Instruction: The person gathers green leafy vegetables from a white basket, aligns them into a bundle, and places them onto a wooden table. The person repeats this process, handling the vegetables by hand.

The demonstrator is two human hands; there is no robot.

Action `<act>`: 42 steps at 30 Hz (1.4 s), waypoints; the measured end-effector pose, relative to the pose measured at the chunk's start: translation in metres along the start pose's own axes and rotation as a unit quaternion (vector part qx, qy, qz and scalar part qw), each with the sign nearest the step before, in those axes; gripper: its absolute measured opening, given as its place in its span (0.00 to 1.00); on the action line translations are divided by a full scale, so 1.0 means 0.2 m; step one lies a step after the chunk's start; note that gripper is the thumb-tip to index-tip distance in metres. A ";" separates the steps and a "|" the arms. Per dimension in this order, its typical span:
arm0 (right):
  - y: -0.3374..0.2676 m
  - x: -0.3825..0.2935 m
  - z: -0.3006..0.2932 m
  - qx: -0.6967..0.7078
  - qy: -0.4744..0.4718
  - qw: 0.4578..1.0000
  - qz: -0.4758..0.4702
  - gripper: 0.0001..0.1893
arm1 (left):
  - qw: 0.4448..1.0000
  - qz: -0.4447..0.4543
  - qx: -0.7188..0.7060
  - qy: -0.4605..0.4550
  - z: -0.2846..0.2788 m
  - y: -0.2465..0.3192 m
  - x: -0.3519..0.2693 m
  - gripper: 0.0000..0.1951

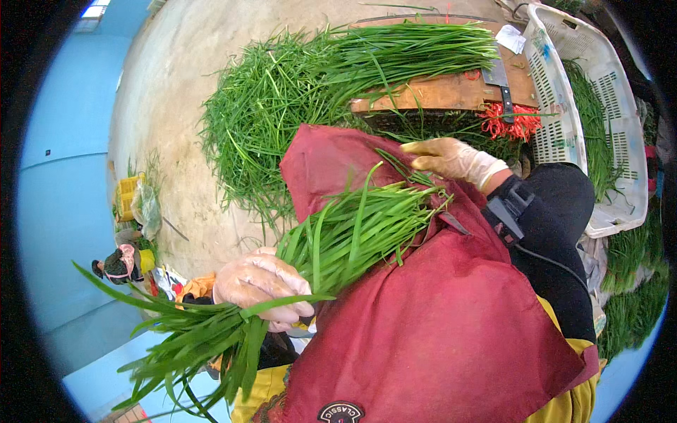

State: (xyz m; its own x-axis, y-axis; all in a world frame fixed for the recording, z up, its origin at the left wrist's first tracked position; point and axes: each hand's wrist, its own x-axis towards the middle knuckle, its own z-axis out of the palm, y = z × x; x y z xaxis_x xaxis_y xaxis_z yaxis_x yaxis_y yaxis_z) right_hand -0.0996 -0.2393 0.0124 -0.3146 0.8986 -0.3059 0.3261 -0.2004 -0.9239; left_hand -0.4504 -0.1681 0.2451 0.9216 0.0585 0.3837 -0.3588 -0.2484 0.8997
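Observation:
My left hand [263, 285], in a thin translucent glove, is closed around a bundle of long flat green leaves that look like garlic chives [349, 232]. Their leafy ends hang out at the lower left, and the cut ends lie over the dark red apron [423, 312] on my lap. Near those ends, my right hand [457, 159], in a gloved covering stained yellowish at the fingers, is slightly spread above the apron. A few loose leaves lie beside its fingers; nothing is plainly gripped in it.
A large heap of green leaves [259, 111] spreads over the floor onto a wooden board [444, 92]. A cleaver [497, 76] and red ties [510, 122] are at the board's right. Beyond stands a white plastic crate [555, 100] holding more leaves. Another person [124, 264] is far left, near a yellow basket [127, 198].

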 end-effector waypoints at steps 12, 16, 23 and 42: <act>-0.04 0.08 0.23 0.150 -0.057 0.985 0.060 0.14 | 0.999 -0.033 -0.027 0.025 -0.05 0.00 -0.10 0.06; 0.01 0.10 0.29 0.178 0.082 0.977 0.080 0.11 | 0.996 -0.074 -0.017 -0.040 -0.07 0.04 -0.09 0.06; 0.06 0.04 0.18 0.011 0.158 0.970 0.183 0.12 | 0.996 -0.079 -0.025 -0.031 -0.04 0.04 -0.10 0.07; 0.13 -0.09 -0.01 0.242 0.187 0.940 0.152 0.17 | 0.649 -0.084 -0.177 0.735 0.02 -0.36 -0.50 0.13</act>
State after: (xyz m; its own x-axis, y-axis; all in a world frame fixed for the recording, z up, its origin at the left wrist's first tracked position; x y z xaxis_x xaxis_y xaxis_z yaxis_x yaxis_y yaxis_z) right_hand -0.0832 -0.2593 -0.0058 0.0935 0.8269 -0.5546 -0.1211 -0.5434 -0.8307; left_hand -0.5165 -0.1597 0.1417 -0.0920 0.9801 -0.1759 -0.5230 0.1028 0.8461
